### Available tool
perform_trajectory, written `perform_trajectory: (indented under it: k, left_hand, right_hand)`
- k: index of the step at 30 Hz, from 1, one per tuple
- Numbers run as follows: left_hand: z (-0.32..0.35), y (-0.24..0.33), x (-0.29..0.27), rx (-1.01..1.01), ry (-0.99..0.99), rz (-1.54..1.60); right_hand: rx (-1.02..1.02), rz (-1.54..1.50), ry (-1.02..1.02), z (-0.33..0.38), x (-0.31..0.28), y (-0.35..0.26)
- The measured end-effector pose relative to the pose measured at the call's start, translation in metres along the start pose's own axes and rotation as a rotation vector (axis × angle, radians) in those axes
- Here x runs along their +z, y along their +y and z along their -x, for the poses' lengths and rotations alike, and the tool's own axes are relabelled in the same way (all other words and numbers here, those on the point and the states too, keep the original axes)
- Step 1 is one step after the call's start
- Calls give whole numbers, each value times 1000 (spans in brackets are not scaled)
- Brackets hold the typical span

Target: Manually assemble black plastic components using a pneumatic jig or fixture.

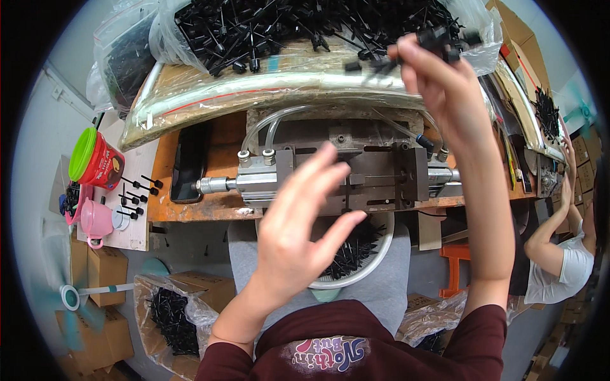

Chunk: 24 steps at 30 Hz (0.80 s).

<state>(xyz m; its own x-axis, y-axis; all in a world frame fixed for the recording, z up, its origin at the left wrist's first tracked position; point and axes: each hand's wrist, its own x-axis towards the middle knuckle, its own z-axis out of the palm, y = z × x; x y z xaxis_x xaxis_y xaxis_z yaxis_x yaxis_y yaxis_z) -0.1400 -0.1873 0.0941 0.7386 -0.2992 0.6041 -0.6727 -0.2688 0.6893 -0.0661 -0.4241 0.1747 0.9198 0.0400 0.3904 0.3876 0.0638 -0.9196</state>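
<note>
black pieces up high, metal machine down in the middle

the right hand was in the upper right of the frame. it was pinched around a few black pieces, with the thumb and fingers pressed on them. the hand and the pieces were blurry, so nobody could count them. the bunch seemed to lie mostly sideways, with its left end a bit lower than its right end, but the blur made that hard to tell.

the metal machine sat near the middle of the frame, and its long side ran from left to right. so it was below the black pieces and a bit to their left. that was the gap that mattered most: the pieces were up by the big pile, well apart from the machine.

the left hand was much nearer to the machine. it was in front of it, just left of the middle of the frame, with its fingers spread and pointing up and to the right. no piece could be seen in it. its palm was turned away, and the picture did not show if the fingers touched the metal.

below the machine, a white bowl sat at the person's lap. it held more thin black parts, and the left hand hid some of the bowl.
</note>
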Motion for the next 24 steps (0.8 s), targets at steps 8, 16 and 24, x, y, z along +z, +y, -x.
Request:
perform_trajectory:
  k: [8,16,24]
  left_hand:
    - [3,8,-22,-3,-157,243]
    - [12,15,-16,28,-243,255]
    - [29,-7,9,108,-165,-218]
  right_hand:
    - [434,-476,2,99,33,22]
    - [421,-584,32,126,28,30]
    - [103,-253,347,144,20,35]
